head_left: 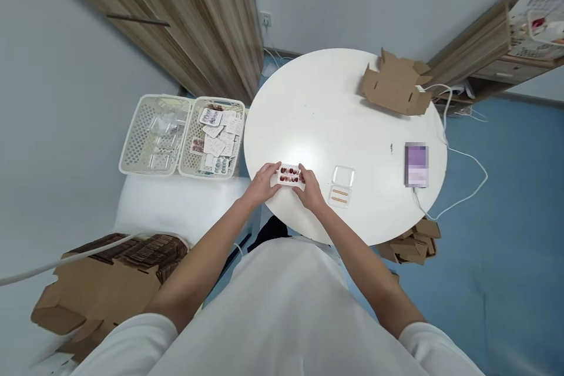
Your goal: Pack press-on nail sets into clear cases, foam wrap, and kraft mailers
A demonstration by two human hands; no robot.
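A person's left hand point(263, 183) and right hand point(309, 188) pinch opposite ends of one white rectangular card point(289, 175) over the near edge of a smooth, rounded white table point(321, 106); the card bears two rows of glossy, red-toned nail tips, too small to count surely. Just right of the grip, one clear hinged case point(343, 175) lies open with two slim tan sticks point(339, 192). Left of the grip stand two perforated plastic baskets point(145, 135), one heaped with cards point(215, 145). Beyond the grip, far right, sits one open brown cardboard box point(394, 85).
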